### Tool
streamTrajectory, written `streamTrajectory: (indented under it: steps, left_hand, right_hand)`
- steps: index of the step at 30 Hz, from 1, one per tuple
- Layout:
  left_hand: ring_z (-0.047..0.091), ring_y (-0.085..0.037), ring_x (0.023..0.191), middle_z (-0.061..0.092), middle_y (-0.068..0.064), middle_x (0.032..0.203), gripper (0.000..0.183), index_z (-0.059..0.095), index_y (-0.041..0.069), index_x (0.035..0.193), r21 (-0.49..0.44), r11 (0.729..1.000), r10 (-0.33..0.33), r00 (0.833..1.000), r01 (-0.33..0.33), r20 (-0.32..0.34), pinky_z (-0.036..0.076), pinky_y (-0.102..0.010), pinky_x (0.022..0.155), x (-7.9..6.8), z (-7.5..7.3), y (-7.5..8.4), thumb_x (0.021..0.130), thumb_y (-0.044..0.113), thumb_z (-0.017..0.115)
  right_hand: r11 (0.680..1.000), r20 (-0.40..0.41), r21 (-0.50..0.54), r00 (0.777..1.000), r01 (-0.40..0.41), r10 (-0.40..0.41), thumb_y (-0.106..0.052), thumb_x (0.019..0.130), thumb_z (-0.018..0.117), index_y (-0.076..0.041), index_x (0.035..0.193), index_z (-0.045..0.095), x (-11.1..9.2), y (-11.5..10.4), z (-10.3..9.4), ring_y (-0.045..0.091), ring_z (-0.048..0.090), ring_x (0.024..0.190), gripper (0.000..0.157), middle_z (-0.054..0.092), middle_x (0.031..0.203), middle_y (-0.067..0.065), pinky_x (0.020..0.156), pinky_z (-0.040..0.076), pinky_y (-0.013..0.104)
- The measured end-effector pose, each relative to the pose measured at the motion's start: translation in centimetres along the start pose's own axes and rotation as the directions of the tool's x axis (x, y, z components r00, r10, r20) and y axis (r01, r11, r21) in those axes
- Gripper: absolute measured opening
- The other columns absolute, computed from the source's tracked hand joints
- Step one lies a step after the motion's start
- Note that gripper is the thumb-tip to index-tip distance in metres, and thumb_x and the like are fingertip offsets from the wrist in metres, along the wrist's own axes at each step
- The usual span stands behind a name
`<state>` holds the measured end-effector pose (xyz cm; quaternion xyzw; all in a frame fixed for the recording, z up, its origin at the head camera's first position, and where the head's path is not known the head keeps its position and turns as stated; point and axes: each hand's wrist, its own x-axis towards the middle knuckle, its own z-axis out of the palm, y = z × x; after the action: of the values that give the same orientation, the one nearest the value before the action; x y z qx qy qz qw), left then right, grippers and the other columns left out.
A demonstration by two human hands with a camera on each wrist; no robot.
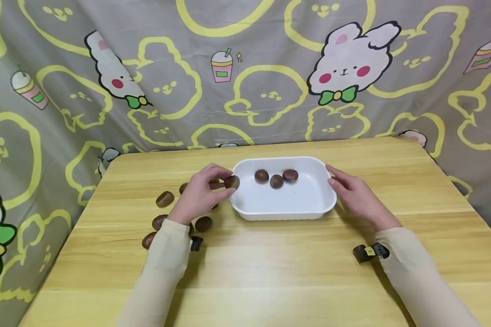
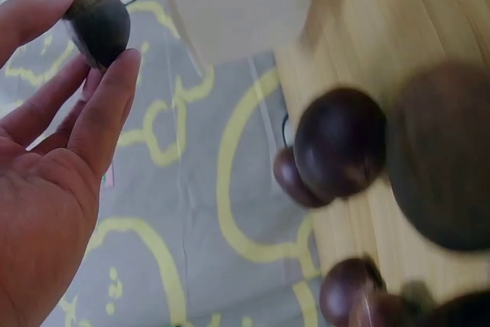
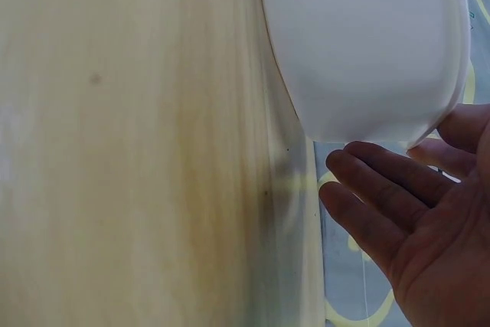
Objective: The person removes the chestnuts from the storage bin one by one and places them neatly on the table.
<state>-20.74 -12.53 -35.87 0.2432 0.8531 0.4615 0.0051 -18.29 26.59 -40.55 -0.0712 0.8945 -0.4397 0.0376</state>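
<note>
My left hand (image 1: 200, 193) pinches a chestnut (image 1: 232, 182) between thumb and fingertips, at the left rim of a white plastic tray (image 1: 284, 214). In the left wrist view the held chestnut (image 2: 101, 27) is dark and rounded, and the palm below it faces the camera. Inside the tray sit three brown chestnuts (image 1: 276, 181), grouped toward the back. My right hand (image 1: 358, 195) touches the tray's right end with its thumb and fingertips. Seen from the right wrist, those fingers (image 3: 383, 197) stretch out loosely by the tray's end (image 3: 367, 74).
Several loose chestnuts (image 1: 165, 199) lie on the wooden table (image 1: 270, 268) left of the tray, some partly hidden by my left hand and sleeve. Behind the table hangs a grey patterned cloth (image 1: 270, 54). A small dark camera (image 1: 364, 253) is strapped at my right wrist.
</note>
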Motion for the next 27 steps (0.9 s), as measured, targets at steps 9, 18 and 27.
streamTrajectory:
  steps: [9, 18, 27]
  left_hand:
    - [0.060, -0.020, 0.103, 0.060, -0.004, 0.112, 0.031, 0.069, 0.004, 0.116, -0.028, 0.998, -0.066, 0.997, 0.065, -0.045, 0.052, -0.036, 0.089, -2.1, -3.5, -1.6, 0.086, 0.009, 0.077]
    - [0.056, -0.019, 0.108, 0.055, -0.006, 0.117, 0.033, 0.065, 0.004, 0.122, 0.030, 0.992, -0.120, 0.990, 0.123, -0.079, 0.050, -0.027, 0.091, -4.5, -6.8, -3.3, 0.090, 0.010, 0.073]
    - [0.056, -0.018, 0.109, 0.055, -0.007, 0.120, 0.039, 0.063, 0.003, 0.126, 0.126, 0.974, -0.169, 0.975, 0.188, -0.144, 0.049, -0.022, 0.089, -7.0, -9.6, -4.6, 0.092, 0.019, 0.072]
  right_hand:
    - [1.000, -0.004, 0.007, 1.000, 0.001, -0.001, -0.040, 0.105, 0.041, -0.015, 0.154, 0.032, 0.2, -0.1, 0.1, 0.042, 0.042, 0.131, 0.056, 0.042, 0.145, 0.026, 0.107, 0.031, 0.056]
    - [1.000, -0.008, 0.012, 1.000, -0.001, 0.001, -0.038, 0.106, 0.041, -0.015, 0.154, 0.032, 0.0, 0.0, 0.1, 0.042, 0.044, 0.130, 0.055, 0.045, 0.142, 0.027, 0.107, 0.031, 0.056]
    - [1.000, -0.011, 0.006, 1.000, -0.003, 0.003, -0.039, 0.106, 0.041, -0.015, 0.154, 0.031, 0.0, 0.0, 0.0, 0.042, 0.043, 0.130, 0.055, 0.045, 0.142, 0.027, 0.107, 0.030, 0.057]
